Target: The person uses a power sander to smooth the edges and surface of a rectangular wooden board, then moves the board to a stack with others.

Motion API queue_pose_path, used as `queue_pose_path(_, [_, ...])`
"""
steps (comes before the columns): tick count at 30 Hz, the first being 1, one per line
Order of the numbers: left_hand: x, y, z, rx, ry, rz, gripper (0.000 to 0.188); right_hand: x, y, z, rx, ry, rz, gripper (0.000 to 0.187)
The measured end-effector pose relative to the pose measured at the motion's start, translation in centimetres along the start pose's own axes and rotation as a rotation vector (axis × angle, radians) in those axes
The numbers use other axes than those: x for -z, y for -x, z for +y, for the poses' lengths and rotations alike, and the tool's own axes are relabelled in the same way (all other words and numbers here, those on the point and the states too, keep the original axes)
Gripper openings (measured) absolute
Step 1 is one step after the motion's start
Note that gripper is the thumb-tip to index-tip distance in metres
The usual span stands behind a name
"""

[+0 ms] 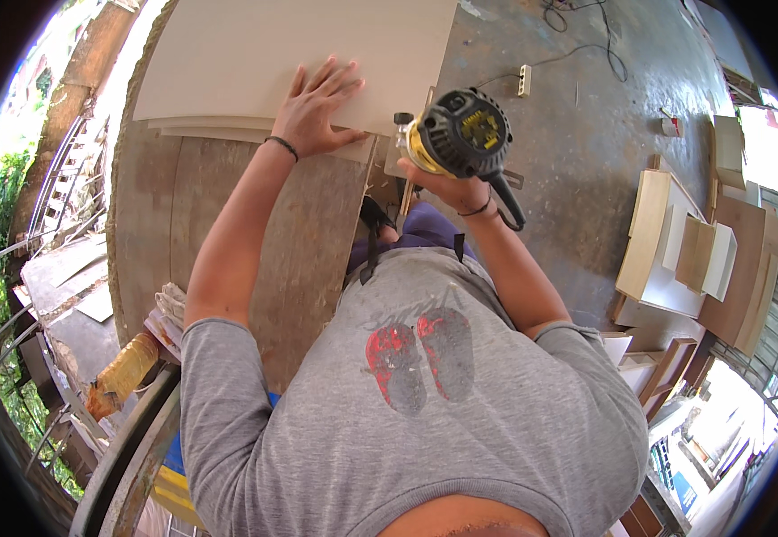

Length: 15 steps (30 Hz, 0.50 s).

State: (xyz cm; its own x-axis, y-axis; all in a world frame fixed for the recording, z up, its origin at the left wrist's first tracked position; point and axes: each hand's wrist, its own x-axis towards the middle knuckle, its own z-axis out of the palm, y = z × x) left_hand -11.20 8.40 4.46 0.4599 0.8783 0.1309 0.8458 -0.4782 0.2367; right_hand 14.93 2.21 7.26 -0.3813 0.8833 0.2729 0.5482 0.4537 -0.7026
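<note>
My left hand (314, 109) lies with its fingers spread on a pale, smooth board (228, 58), close to the board's near edge. The board rests on a wooden workbench (219, 192), with the edges of other sheets showing beneath it. In my right hand (452, 186) is a trim router (471, 134) with a black motor housing and a yellow body. It is at the right edge of the board, and its black cord curves down past my wrist. Its bit is hidden, so I cannot tell whether it touches the board.
On the concrete floor to the right lie a white power strip (524, 80) and a loose dark cable (617, 67). Wooden cabinet pieces (649, 224) stand farther right, near a small white-and-red container (671, 126). Gloves (170, 306) and a yellow roll (129, 362) are at the lower left.
</note>
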Motion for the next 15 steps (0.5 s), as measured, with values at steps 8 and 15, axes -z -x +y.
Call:
queue_pose_path(8, [-2.5,-2.4,7.6,0.361,0.128,0.061,0.08,4.2,3.7,1.0,-0.059,-0.257,0.17,0.061])
queue_pose_path(15, [-4.5,-2.8,9.9,0.309,0.038,0.084,0.076,5.5,4.4,1.5,-0.189,-0.275,0.346,0.039])
